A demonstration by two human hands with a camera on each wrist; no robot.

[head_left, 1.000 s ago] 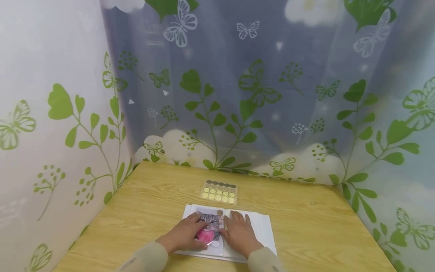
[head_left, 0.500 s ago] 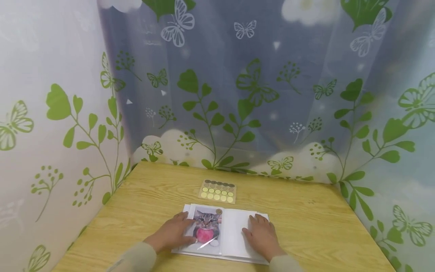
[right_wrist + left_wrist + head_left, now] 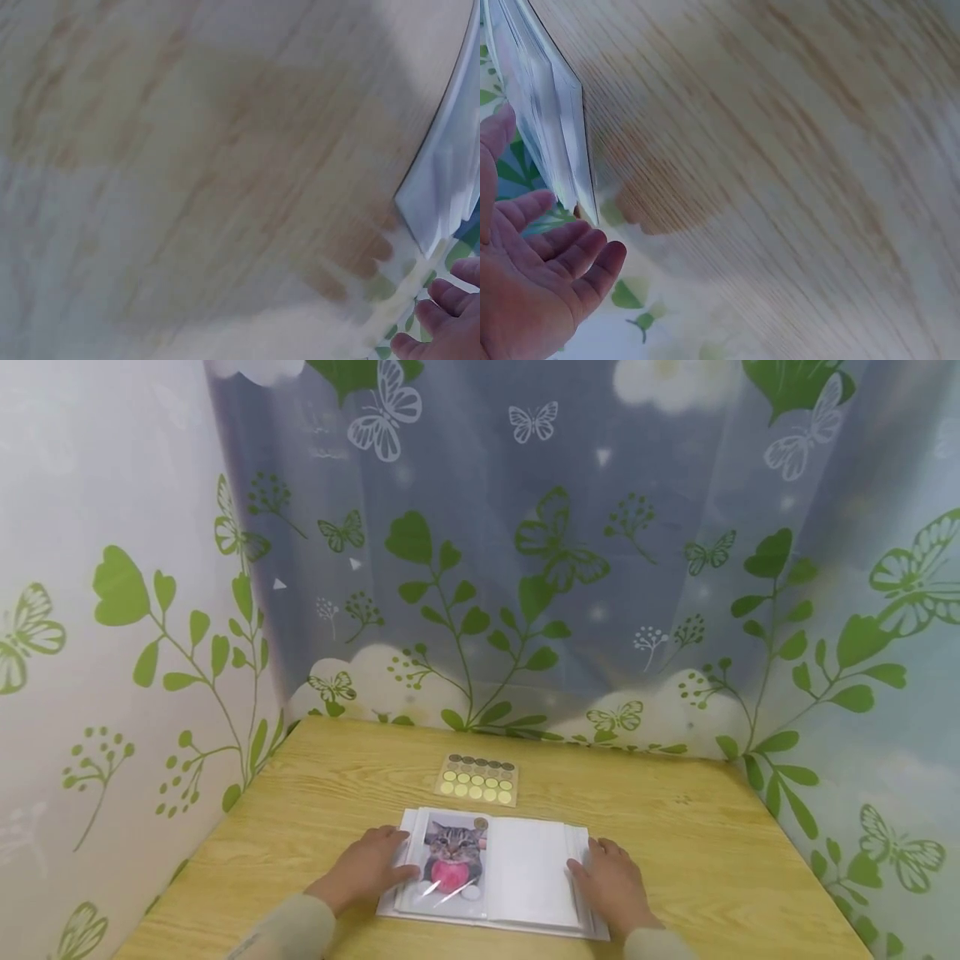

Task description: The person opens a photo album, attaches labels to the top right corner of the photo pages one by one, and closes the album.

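Note:
A white photo album (image 3: 531, 870) lies spread flat on the table in the head view. Its left page carries a glossy cat picture (image 3: 453, 853) with a pink round shape and a small brown round sticker (image 3: 480, 823) at its upper right corner; the right page is plain white. My left hand (image 3: 369, 867) is at the album's left edge, thumb over the page margin. At the right edge, my right hand (image 3: 615, 883) has its thumb beside the pages. Both wrist views show loosely spread fingers near the album's side: left hand (image 3: 532, 285), right hand (image 3: 450, 319).
Behind the album lies a sheet of round stickers (image 3: 476, 779) in dark, tan and yellow rows. The wooden table (image 3: 697, 852) extends around both. A curtain (image 3: 480, 568) printed with leaves and butterflies encloses its back and sides.
Both hands have moved apart, from the middle of the pages out to the album's left and right edges. The cat picture and the right page are uncovered now.

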